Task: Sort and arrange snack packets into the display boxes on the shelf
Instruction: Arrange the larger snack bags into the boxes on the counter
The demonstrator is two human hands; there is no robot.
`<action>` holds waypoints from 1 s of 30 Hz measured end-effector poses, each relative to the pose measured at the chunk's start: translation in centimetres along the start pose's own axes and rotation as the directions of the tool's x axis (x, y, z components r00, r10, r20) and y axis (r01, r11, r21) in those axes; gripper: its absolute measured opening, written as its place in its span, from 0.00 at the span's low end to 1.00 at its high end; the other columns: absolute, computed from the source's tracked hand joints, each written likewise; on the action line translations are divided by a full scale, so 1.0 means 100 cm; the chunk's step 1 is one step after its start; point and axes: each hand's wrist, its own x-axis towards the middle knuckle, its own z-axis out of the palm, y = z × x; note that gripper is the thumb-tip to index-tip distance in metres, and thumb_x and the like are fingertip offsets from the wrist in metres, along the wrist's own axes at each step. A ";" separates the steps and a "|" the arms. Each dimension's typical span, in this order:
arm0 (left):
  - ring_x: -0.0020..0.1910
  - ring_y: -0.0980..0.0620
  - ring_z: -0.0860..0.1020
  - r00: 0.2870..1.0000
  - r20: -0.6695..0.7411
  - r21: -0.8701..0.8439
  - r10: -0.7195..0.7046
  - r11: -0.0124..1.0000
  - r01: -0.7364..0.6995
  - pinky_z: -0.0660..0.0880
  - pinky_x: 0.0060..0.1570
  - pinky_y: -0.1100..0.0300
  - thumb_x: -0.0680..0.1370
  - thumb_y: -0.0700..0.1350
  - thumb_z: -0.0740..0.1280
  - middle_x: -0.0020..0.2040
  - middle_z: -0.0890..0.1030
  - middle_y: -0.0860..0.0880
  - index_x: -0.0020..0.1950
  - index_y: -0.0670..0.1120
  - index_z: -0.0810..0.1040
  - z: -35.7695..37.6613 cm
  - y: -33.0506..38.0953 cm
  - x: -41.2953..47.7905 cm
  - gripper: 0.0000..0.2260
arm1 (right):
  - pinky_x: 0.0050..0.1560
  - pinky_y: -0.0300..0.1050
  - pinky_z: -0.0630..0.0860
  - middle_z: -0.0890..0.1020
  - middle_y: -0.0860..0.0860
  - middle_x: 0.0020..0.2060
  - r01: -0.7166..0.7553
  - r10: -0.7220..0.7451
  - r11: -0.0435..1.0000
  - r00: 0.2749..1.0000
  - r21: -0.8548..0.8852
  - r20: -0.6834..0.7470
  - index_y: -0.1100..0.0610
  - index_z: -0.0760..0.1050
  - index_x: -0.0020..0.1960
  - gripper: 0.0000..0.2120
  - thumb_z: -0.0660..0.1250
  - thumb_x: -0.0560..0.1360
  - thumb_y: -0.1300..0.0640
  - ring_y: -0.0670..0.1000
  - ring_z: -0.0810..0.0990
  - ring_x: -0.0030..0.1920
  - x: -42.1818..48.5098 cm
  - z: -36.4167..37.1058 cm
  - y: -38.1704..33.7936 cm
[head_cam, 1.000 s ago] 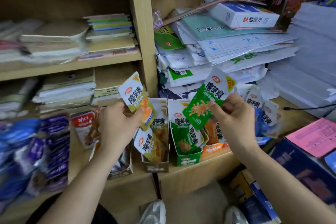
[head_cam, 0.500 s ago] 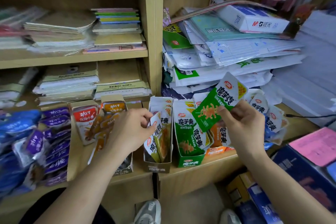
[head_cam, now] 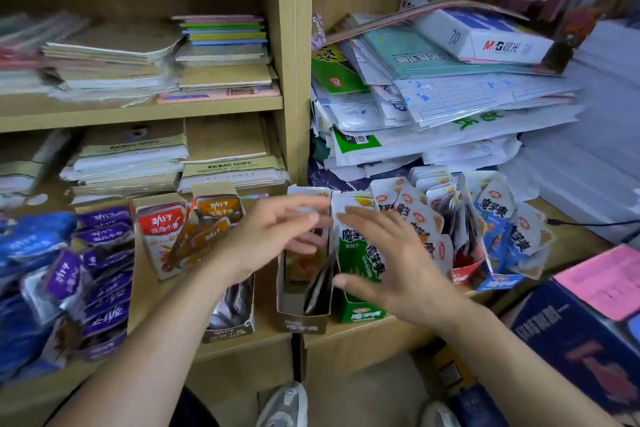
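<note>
We see both hands held over the display boxes on the shelf [head_cam: 266,340], and neither holds anything. The left hand [head_cam: 273,236] has its fingers straight and spread. Just beyond its fingers stands the beige display box [head_cam: 300,321], with packets upright inside. The right hand [head_cam: 394,267] is also flat, with straight fingers. Beneath it stands the green display box [head_cam: 362,314], filled with green packets [head_cam: 353,246]; whether the hand touches them we cannot tell. The fingertips of the two hands are near each other but apart. To the right of the right hand stands the red display box [head_cam: 465,274]. To the left of the left hand lie orange packets [head_cam: 207,236], and further left purple packets [head_cam: 100,253].
</note>
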 end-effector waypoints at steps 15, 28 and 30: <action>0.52 0.53 0.66 0.960 -0.084 0.799 0.267 0.594 -0.095 0.68 0.57 0.50 0.81 0.54 0.66 0.50 0.78 0.63 0.68 0.59 0.77 -0.018 -0.030 0.026 0.15 | 0.48 0.53 0.74 0.78 0.42 0.40 0.006 -0.005 0.999 1.000 0.051 -0.014 0.48 0.77 0.44 0.21 0.60 0.78 0.32 0.45 0.77 0.44 0.010 0.016 0.007; 0.71 0.58 0.57 0.978 0.014 0.782 0.209 0.608 -0.141 0.55 0.67 0.51 0.68 0.73 0.55 0.76 0.63 0.65 0.73 0.63 0.70 -0.027 -0.024 0.016 0.35 | 0.61 0.57 0.73 0.77 0.38 0.65 0.010 -0.007 0.999 0.996 -0.035 0.092 0.40 0.75 0.66 0.23 0.62 0.75 0.31 0.45 0.71 0.66 0.015 0.018 0.007; 0.68 0.57 0.61 0.966 0.002 0.806 0.259 0.572 -0.155 0.58 0.61 0.52 0.68 0.72 0.55 0.72 0.68 0.64 0.74 0.62 0.69 -0.023 -0.023 0.020 0.35 | 0.58 0.58 0.73 0.78 0.39 0.63 0.023 -0.018 0.998 0.997 -0.059 0.080 0.42 0.81 0.55 0.19 0.62 0.75 0.31 0.46 0.72 0.65 0.015 0.019 0.010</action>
